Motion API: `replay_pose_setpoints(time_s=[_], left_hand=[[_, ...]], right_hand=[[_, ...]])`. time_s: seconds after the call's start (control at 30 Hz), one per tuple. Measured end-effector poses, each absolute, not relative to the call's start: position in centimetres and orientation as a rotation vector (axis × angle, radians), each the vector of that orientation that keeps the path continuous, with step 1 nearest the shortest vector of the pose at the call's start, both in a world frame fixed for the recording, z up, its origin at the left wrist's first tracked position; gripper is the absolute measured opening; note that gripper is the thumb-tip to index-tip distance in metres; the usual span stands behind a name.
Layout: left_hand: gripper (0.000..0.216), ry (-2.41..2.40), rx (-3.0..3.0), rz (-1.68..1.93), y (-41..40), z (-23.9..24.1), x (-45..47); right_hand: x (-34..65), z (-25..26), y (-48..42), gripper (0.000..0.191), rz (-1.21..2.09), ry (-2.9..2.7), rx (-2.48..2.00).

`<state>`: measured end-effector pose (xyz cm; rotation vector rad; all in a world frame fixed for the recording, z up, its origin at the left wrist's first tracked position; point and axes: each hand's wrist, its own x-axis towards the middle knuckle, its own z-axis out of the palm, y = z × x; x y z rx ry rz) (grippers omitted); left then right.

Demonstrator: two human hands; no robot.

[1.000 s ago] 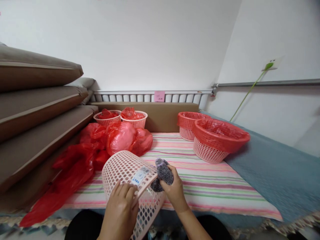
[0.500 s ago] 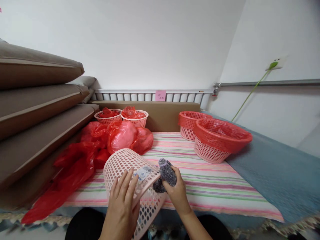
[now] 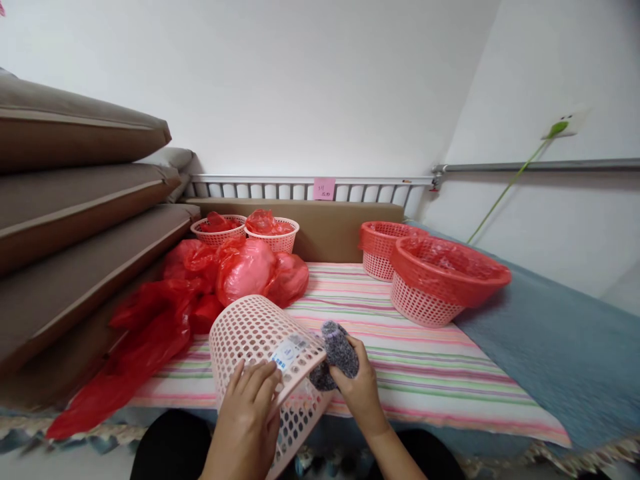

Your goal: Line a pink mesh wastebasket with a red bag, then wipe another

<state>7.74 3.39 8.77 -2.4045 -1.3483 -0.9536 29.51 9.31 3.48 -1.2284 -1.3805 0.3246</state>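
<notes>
There is a single view, from a camera worn on the person's head. It looks forward and down along a bed covered with a striped cloth (image 3: 425, 373), toward the white wall and the metal rail (image 3: 310, 181) at the far end. It sits close over the person's lap, so the left hand (image 3: 247, 427) and right hand (image 3: 363, 393) fill the bottom edge, near the lens. The wide lens bends the stacked cushions (image 3: 75, 200) at the left and the blue blanket (image 3: 565, 347) at the right outward.
</notes>
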Motion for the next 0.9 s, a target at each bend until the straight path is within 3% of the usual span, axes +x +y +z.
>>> replay_pose_setpoints(time_s=[0.9], left_hand=[[0.046, -1.31, -2.69, -0.922, 0.5, 7.0, 7.2]], right_hand=[[31.7, -0.4, 6.2, 0.043, 0.443, -1.273, -1.24]])
